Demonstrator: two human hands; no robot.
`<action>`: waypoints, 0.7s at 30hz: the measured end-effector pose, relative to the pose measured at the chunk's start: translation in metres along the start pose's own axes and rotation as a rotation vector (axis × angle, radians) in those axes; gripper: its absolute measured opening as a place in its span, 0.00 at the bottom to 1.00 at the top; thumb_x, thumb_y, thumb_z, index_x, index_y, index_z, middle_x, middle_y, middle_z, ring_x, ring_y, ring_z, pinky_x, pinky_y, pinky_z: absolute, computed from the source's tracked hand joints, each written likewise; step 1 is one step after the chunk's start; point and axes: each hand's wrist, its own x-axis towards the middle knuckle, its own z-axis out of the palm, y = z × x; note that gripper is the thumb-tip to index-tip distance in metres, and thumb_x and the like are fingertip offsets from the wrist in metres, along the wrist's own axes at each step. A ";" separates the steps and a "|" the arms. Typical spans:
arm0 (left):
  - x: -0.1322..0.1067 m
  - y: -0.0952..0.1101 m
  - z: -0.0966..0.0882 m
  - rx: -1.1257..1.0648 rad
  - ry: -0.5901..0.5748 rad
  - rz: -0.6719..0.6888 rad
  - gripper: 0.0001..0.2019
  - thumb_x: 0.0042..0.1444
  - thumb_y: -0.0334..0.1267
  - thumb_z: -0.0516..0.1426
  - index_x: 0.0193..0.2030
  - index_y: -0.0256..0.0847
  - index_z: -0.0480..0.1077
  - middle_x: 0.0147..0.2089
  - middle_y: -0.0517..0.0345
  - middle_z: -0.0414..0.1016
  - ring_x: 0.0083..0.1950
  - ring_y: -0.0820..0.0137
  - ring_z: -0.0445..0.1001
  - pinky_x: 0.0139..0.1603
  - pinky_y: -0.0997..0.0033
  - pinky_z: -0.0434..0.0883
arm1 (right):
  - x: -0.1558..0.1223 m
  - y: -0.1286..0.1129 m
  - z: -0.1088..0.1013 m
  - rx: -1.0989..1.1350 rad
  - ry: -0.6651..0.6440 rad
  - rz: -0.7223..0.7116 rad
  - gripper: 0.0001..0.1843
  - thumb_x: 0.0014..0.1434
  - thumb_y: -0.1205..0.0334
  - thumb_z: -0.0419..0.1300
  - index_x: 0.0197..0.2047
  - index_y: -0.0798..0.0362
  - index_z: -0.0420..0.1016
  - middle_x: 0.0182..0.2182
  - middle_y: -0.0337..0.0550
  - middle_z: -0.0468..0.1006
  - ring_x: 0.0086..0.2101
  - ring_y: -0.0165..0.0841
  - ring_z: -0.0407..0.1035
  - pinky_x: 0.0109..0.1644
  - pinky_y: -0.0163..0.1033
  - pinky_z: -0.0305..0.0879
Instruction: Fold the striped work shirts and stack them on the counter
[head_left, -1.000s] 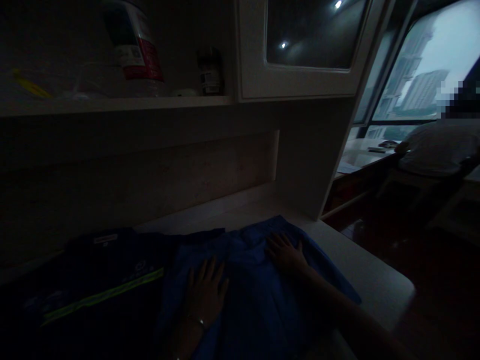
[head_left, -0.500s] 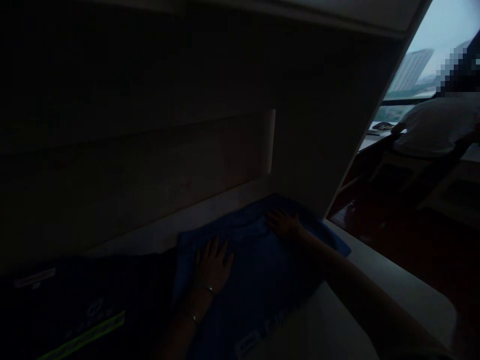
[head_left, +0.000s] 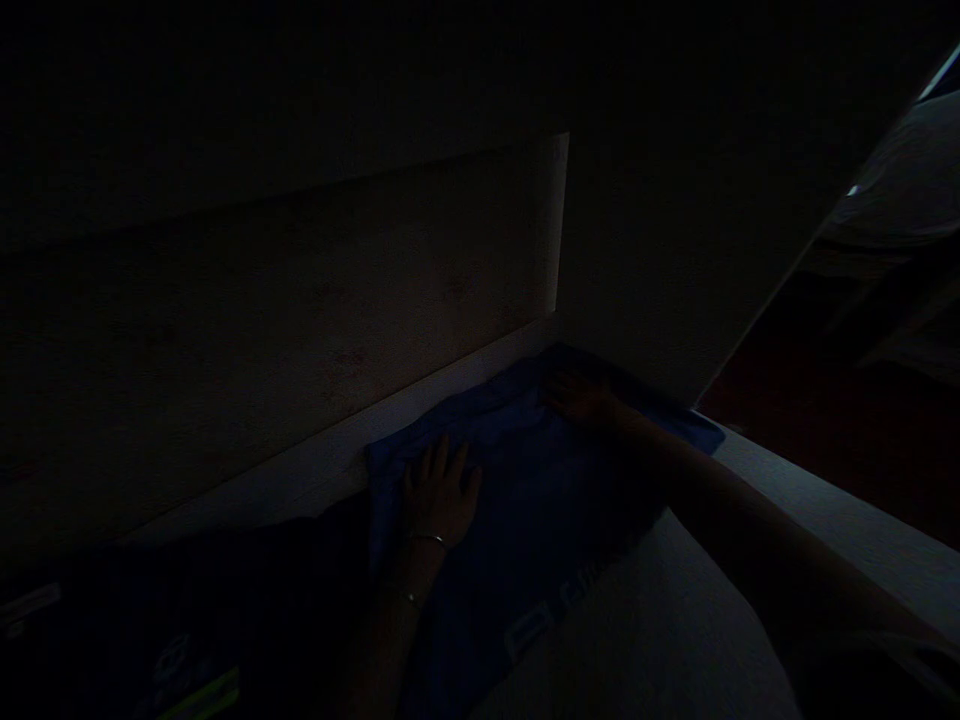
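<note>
A blue cloth garment (head_left: 525, 500) with pale lettering near its front edge lies spread on a white surface, its far side close to the back wall. My left hand (head_left: 442, 495), with thin bangles at the wrist, rests on the garment's left part, fingers spread. Farther right, my right hand (head_left: 577, 398) lies flat on its far right part; dim light blurs the fingers, but they look stretched out. Left of the blue cloth is a dark garment (head_left: 285, 600) with a yellow-green stripe, a white label and a small logo.
A recessed panel (head_left: 337, 310) runs along the back wall. On the right a side panel (head_left: 660, 250) meets the white surface (head_left: 810, 490). Beyond it are a dark red floor (head_left: 810, 370) and part of a person in a pale top (head_left: 915, 180).
The view has turned and dipped, and the picture is darker. Less of the window and the other person shows at right. Both hands stay on the blue garment.
</note>
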 end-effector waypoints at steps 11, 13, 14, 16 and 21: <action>0.000 0.000 0.003 -0.018 0.043 -0.001 0.27 0.64 0.57 0.41 0.67 0.56 0.58 0.74 0.56 0.50 0.72 0.53 0.50 0.67 0.34 0.46 | -0.001 0.000 0.001 0.005 0.013 -0.003 0.33 0.66 0.39 0.34 0.69 0.37 0.52 0.71 0.40 0.47 0.67 0.51 0.40 0.62 0.76 0.33; 0.002 0.001 0.003 -0.038 0.052 0.002 0.27 0.64 0.56 0.41 0.66 0.55 0.59 0.74 0.56 0.50 0.72 0.53 0.50 0.68 0.34 0.45 | -0.005 -0.002 -0.001 0.007 0.025 -0.026 0.32 0.66 0.41 0.34 0.69 0.38 0.53 0.71 0.40 0.48 0.67 0.50 0.41 0.63 0.74 0.34; 0.002 0.002 0.002 -0.059 0.047 0.004 0.27 0.64 0.55 0.42 0.66 0.54 0.59 0.74 0.55 0.50 0.72 0.53 0.50 0.68 0.34 0.45 | -0.007 -0.003 -0.002 0.003 0.031 -0.028 0.32 0.66 0.42 0.35 0.69 0.38 0.54 0.70 0.41 0.49 0.67 0.50 0.42 0.63 0.74 0.34; -0.005 0.003 -0.007 -0.123 0.034 0.001 0.26 0.64 0.52 0.46 0.66 0.49 0.60 0.74 0.51 0.49 0.72 0.53 0.50 0.69 0.37 0.47 | -0.011 -0.005 -0.004 -0.031 0.048 -0.046 0.30 0.66 0.45 0.37 0.68 0.40 0.57 0.70 0.44 0.51 0.67 0.51 0.43 0.63 0.75 0.32; -0.097 -0.009 -0.056 -0.321 0.084 0.040 0.23 0.63 0.44 0.49 0.63 0.42 0.64 0.67 0.47 0.62 0.67 0.60 0.60 0.68 0.53 0.60 | -0.020 -0.009 -0.003 -0.108 0.223 -0.184 0.27 0.59 0.56 0.45 0.59 0.46 0.69 0.66 0.51 0.60 0.66 0.54 0.45 0.61 0.77 0.22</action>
